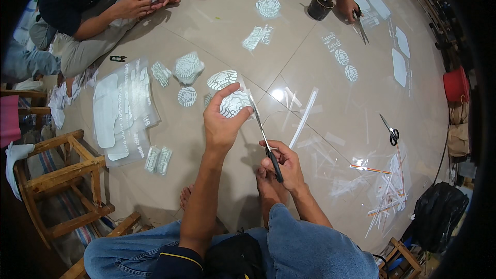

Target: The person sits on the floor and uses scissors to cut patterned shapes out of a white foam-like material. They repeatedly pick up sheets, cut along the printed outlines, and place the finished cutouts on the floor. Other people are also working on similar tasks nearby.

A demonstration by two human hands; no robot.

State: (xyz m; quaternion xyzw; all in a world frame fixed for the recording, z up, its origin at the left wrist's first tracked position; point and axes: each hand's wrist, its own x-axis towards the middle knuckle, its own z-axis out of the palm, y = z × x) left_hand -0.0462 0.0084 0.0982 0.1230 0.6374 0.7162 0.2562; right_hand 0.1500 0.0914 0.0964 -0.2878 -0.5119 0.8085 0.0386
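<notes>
Black-handled scissors (pixel 268 150) slant beside a clear, white-patterned sheet (pixel 235 104).

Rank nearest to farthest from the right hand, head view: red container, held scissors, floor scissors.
1. Held scissors: in the right hand.
2. Floor scissors: lying to its right.
3. Red container: far right, beyond the floor scissors.

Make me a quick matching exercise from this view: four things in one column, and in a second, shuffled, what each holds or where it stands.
Things
1. left hand
2. right hand
3. red container
4. wooden stool

Places and states
A. holds black-handled scissors
B. left side of the picture
C. holds a white-patterned piece
D. right side of the picture

Pairs: 1-C, 2-A, 3-D, 4-B
</notes>
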